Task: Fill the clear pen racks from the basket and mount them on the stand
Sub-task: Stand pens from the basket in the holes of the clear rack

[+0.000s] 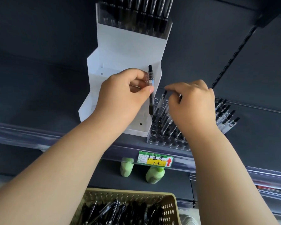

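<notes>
- We are in the filling step: the clear rack (161, 142) stands on the shelf at about four o'clock of the white stand (130, 49), just beside its base, and it is only partly loaded.
- Our right hand (193, 101) is curled over the rack, thumb and forefinger pinching the top of a slanted pen (163, 95) that is going into one of the holes. The hand covers its lower end, so we cannot tell whether it is seated.
- Our left hand (120, 93) is closed around a spare pen (150, 75), held upright, tip down, at nine o'clock of the right hand, in front of the stand.
- Empty holes show along the rack's near edge and left column, so we judge there is plenty of filling left.
- A mounted rack (104, 13) full of dark pens already sits at twelve o'clock, on top of the stand; the lower tiers look bare.
- The basket (130, 192) sits at six o'clock, holding a heap of pens (113, 210).
- Next, we judge, the right hand must press its pen home and let go. The left-hand pen then needs lining up over a free hole and lowering straight.
</notes>
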Available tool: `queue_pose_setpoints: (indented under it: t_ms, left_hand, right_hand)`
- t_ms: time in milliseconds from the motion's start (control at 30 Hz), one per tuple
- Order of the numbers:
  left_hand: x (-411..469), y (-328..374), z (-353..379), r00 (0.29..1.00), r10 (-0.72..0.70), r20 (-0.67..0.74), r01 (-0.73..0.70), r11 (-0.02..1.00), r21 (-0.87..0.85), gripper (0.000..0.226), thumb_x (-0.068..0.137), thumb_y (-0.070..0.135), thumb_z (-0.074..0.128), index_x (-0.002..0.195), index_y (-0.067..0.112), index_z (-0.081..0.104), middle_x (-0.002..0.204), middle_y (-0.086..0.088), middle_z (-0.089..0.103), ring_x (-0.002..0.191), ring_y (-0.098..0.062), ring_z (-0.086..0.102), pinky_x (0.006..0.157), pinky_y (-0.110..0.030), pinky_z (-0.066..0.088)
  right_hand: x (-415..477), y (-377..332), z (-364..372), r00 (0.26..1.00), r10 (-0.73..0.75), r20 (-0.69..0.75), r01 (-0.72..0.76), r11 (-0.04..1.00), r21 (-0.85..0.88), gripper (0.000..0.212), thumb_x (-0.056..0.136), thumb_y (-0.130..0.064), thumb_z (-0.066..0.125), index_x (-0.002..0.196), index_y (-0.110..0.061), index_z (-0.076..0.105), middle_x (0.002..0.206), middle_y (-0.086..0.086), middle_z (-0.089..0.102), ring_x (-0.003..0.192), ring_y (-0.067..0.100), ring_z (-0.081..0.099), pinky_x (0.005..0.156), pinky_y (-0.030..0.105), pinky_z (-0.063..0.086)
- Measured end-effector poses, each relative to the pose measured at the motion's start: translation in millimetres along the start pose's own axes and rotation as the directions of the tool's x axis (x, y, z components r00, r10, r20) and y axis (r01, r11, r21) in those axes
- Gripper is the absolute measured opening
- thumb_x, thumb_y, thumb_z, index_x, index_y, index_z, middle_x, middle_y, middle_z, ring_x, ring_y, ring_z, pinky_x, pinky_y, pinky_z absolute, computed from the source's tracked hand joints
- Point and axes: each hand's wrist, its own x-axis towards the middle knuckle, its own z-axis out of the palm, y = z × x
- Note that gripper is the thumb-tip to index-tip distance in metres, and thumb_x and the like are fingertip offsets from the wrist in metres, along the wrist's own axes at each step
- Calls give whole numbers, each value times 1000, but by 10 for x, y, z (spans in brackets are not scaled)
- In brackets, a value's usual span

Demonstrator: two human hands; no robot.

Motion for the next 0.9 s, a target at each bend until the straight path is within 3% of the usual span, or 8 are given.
queue_pose_setpoints:
  t_ms: [100,300,433,500,633,900]
  left_hand:
    - [8,-2,9,1000,16,-14,-16,1000,26,16,81,26,70,97,24,69,84,15,68,80,-1,64,81,-24,52]
    - [22,-24,62,999,50,11,-50,999,5,15,82,25,69,97,26,69,85,16,68,79,1,64,78,-14,50]
    - [15,-41,188,995,100,27,-101,995,18,14,80,19,70,94,21,71,77,15,66,76,2,60,71,-9,46]
    - [27,-55,253,988,150,38,-152,986,73,15,79,19,71,94,21,72,75,14,64,75,-3,60,72,-14,49]
    - [59,-116,341,976,202,82,-217,928,303,14,83,33,66,97,29,69,89,9,70,77,-17,61,71,-31,52]
    - [39,-349,527,982,76,172,-156,843,514,15,87,38,59,97,30,68,90,3,70,86,-24,62,68,-28,47]
  right_hand:
    - [-25,-25,-16,999,-35,-16,34,999,-28,39,81,-13,38,95,-18,74,86,1,73,93,30,54,74,35,31]
    - [-22,4,9,998,-34,45,40,987,-155,46,82,-22,31,108,-22,70,110,-1,68,105,29,49,75,34,27]
    - [-20,5,13,999,-33,11,34,990,-135,47,84,-24,29,107,-21,69,112,0,66,104,31,49,75,35,29]
    - [-17,-7,-3,998,-40,-39,36,994,-106,52,82,-26,24,104,-18,70,108,2,67,100,33,50,74,35,30]
    - [-21,-15,-42,999,-15,-45,12,998,-66,50,80,-23,26,105,-19,70,106,1,67,100,31,49,77,37,36]
    - [-32,26,-112,999,30,-21,-30,1000,6,48,81,-19,31,112,-21,68,111,0,66,107,28,48,89,41,39]
